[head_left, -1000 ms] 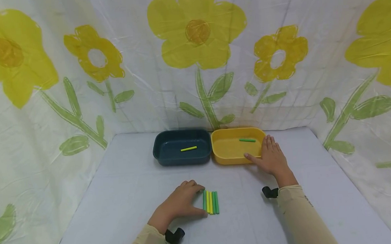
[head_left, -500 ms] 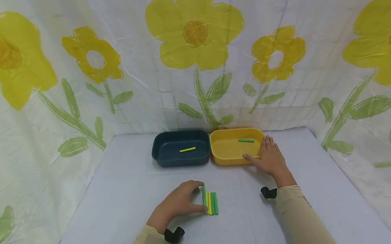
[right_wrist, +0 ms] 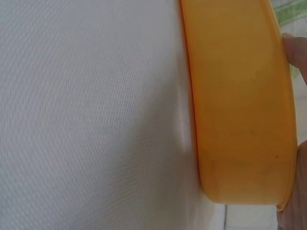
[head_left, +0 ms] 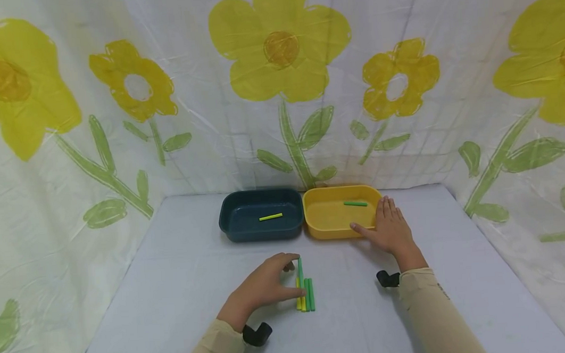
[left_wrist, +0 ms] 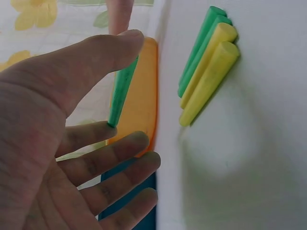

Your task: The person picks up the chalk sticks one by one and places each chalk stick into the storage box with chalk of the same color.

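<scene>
Above the white cloth-covered table (head_left: 183, 288), the left hand (head_left: 262, 289) pinches a smooth green stick (head_left: 300, 267) (a slim matte cylinder) between thumb and forefinger, long axis pointing away toward the trays, beside four lying sticks (head_left: 305, 295). The right hand (head_left: 391, 229) rests flat-fingered against the glossy yellow tray (head_left: 323, 230).

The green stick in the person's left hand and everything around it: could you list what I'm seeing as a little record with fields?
left hand: pinches one green stick, lifted at its far end
sticks on table: two yellow and two green, side by side beside that hand
right hand: rests flat against the yellow tray, thumb on its front rim
yellow tray contents: one green stick
dark blue tray: left of the yellow one, holding one yellow stick
table: white cloth
backdrop: flower-printed sheet
</scene>
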`<state>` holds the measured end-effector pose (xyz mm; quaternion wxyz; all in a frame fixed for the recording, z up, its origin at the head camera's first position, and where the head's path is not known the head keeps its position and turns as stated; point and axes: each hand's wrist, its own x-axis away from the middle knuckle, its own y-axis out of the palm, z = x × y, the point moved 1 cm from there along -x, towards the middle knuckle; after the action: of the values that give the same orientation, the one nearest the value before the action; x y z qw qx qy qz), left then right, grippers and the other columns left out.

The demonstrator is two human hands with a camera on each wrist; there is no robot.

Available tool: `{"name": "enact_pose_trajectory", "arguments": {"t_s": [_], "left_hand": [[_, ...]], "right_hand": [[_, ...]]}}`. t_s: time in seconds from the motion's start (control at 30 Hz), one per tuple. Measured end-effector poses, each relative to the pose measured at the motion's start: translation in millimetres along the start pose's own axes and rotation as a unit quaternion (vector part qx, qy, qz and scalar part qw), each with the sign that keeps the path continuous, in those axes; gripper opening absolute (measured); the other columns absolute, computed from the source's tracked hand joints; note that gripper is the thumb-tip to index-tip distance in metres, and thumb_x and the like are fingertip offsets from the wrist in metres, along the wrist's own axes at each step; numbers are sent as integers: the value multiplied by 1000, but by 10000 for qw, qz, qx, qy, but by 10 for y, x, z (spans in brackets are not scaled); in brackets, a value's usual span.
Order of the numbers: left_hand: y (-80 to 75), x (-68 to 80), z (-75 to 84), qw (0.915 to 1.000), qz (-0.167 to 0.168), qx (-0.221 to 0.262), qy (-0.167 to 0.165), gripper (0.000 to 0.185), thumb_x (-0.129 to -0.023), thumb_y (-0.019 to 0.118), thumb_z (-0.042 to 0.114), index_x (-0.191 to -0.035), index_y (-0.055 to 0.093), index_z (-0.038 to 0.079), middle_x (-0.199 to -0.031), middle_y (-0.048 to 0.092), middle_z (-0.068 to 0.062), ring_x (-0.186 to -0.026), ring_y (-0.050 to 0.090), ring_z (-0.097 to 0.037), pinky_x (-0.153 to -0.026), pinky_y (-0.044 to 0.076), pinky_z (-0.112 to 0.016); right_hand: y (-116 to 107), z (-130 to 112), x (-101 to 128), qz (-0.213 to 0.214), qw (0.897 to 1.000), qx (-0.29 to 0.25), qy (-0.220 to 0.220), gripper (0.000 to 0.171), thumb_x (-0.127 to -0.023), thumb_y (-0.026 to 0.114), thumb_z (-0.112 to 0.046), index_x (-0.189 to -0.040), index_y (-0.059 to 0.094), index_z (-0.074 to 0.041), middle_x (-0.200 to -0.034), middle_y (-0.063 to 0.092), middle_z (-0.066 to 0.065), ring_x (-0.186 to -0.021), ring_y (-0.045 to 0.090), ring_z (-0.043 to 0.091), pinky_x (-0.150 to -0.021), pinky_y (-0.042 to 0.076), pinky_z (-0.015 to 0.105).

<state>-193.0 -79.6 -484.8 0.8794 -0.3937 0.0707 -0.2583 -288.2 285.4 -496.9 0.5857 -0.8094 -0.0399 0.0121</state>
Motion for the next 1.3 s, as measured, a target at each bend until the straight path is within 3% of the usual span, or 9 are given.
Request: {"name": "enact_pose_trajectory", "arguments": {"t_s": [0.47,0.9,1.3], "left_hand": [[-96,-113,57,9998,188,65,13,87,-84,87,54,-155,53,17,-140,66,-3,-127,63,-21,-110,54,-48],[-175,-260,257,9992,175,262,245,89,-85,87,55,-158,51,17,-141,65,-6,-129,62,-22,-110,54,-47],[-196,-368,254,9992,179,233,260,88,-87,85,56,-158,50,17,-142,64,-8,-131,60,-25,-110,53,-47]], "right_hand": [[13,16,-17,26,10000,20,-12,135,-91,37,-92,-163,-6,14,-173,-10,34,-163,-5,52,-132,-1,63],[17,-9,0,52,10000,-3,-5,135,-91,38,-92,-162,-5,15,-173,-9,34,-163,-6,52,-132,0,64],[-7,-28,14,6,10000,35,36,134,-92,39,-91,-162,-5,15,-173,-9,34,-163,-5,51,-132,-1,63]]}}
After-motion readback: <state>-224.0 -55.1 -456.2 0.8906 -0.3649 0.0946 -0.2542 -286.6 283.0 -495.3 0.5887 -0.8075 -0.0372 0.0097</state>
